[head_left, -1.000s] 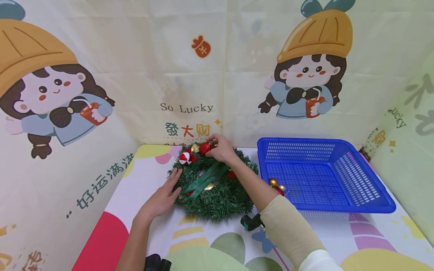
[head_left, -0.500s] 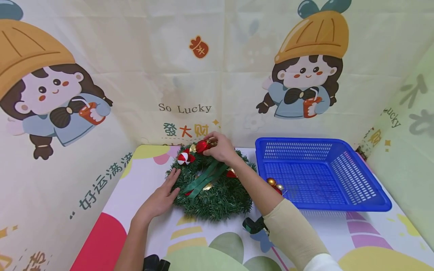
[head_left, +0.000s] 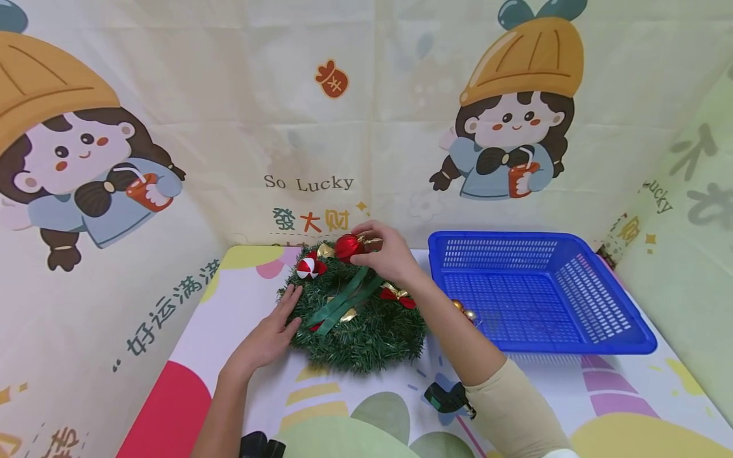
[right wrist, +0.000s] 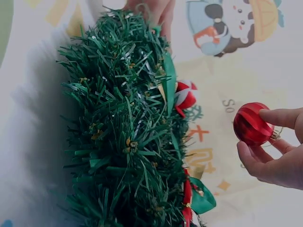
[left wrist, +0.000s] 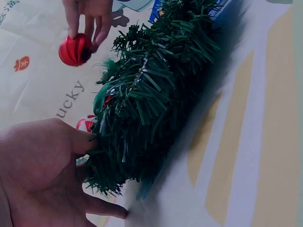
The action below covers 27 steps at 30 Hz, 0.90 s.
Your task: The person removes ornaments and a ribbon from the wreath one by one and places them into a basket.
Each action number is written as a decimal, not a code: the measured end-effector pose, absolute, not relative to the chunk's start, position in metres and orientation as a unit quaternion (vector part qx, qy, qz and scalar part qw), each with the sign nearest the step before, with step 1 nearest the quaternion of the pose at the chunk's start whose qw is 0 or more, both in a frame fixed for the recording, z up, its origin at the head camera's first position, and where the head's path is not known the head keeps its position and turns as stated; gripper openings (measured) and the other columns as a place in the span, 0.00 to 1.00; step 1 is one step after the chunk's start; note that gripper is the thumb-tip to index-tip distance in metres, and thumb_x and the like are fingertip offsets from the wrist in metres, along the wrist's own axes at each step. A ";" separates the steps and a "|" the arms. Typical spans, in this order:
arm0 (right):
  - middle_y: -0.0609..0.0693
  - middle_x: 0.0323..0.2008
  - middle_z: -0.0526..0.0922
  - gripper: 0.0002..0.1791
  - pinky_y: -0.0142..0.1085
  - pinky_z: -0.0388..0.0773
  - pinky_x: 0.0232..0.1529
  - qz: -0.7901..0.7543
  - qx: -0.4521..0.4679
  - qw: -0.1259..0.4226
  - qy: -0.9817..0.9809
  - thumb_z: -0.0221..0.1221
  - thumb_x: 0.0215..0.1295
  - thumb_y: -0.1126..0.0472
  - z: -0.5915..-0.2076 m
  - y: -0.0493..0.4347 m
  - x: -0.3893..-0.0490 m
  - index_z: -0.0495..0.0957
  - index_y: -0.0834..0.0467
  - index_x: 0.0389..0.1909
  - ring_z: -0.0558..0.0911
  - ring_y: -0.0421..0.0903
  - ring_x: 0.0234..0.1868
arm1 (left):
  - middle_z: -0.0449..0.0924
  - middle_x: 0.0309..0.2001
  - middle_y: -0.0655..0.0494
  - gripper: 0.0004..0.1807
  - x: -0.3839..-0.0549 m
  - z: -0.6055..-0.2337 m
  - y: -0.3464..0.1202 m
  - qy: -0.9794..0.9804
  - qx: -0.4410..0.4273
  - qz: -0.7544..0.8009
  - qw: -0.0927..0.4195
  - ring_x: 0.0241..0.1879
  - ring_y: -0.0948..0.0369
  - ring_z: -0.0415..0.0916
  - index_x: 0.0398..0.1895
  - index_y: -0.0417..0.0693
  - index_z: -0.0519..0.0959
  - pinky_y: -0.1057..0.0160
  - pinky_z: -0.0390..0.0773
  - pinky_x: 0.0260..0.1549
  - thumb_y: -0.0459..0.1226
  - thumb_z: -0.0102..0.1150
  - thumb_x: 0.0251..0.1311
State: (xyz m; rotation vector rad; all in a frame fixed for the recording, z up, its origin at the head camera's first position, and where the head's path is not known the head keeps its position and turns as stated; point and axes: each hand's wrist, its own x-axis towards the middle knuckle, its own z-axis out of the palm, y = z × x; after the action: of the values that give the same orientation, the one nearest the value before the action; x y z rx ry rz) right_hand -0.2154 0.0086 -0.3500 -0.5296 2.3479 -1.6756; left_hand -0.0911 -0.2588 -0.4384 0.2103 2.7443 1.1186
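Observation:
A green Christmas wreath (head_left: pixel 363 350) lies on the table. Green ribbon (head_left: pixel 343 302) crosses its middle, a red-and-white ball (head_left: pixel 309 268) is at its upper left, and a red bow with gold (head_left: pixel 399 296) is on its right. My left hand (head_left: pixel 269 334) rests on the wreath's left edge with fingers extended. My right hand (head_left: pixel 392 257) pinches a shiny red bauble (right wrist: pixel 252 124) near its gold cap, between thumb and fingers. In the right wrist view, a gap shows between this bauble and the branches.
A blue plastic basket (head_left: pixel 544 351) stands right of the wreath. Small gold baubles (head_left: pixel 459 305) sit by its left side, partly behind my right forearm. A printed cloth (head_left: pixel 412 127) walls the back of the table.
My right hand has lifted the red bauble up off the wreath's top, and the bow on the right has come into view. The left hand keeps its place on the wreath.

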 end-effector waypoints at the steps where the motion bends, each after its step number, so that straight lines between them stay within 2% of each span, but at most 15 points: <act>1: 0.52 0.61 0.82 0.26 0.47 0.86 0.51 -0.569 -0.179 0.103 0.796 0.72 0.63 0.63 -0.349 0.011 -0.214 0.80 0.48 0.61 0.83 0.54 0.60 | 0.32 0.86 0.43 0.36 -0.091 -0.438 -0.259 0.920 0.071 0.375 0.084 0.82 0.38 0.40 0.86 0.50 0.43 0.32 0.50 0.76 0.39 0.43 0.83; 15: 0.53 0.63 0.79 0.28 0.50 0.84 0.57 -0.597 -0.165 0.103 0.779 0.71 0.63 0.64 -0.345 0.048 -0.199 0.78 0.47 0.64 0.81 0.55 0.63 | 0.32 0.86 0.43 0.36 -0.090 -0.437 -0.261 0.918 0.073 0.380 0.085 0.82 0.38 0.37 0.86 0.50 0.42 0.32 0.48 0.77 0.39 0.43 0.83; 22: 0.54 0.65 0.79 0.30 0.51 0.83 0.58 -0.612 -0.158 0.086 0.770 0.71 0.64 0.65 -0.348 0.072 -0.194 0.77 0.52 0.67 0.81 0.57 0.63 | 0.32 0.86 0.43 0.36 -0.090 -0.435 -0.259 0.919 0.070 0.379 0.084 0.82 0.38 0.38 0.86 0.49 0.42 0.32 0.48 0.77 0.38 0.43 0.83; 27: 0.52 0.65 0.78 0.29 0.55 0.81 0.61 -0.614 -0.137 0.081 0.773 0.72 0.64 0.63 -0.347 0.089 -0.192 0.77 0.49 0.66 0.80 0.55 0.65 | 0.32 0.86 0.43 0.36 -0.090 -0.436 -0.259 0.920 0.070 0.375 0.083 0.82 0.38 0.38 0.86 0.49 0.42 0.32 0.48 0.77 0.37 0.43 0.83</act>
State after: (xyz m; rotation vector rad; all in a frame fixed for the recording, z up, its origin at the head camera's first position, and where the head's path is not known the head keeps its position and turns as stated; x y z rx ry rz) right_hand -0.1916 0.0892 -0.3471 -0.4086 2.3119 -1.8355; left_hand -0.0899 -0.2593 -0.4355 0.2085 2.7479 1.1208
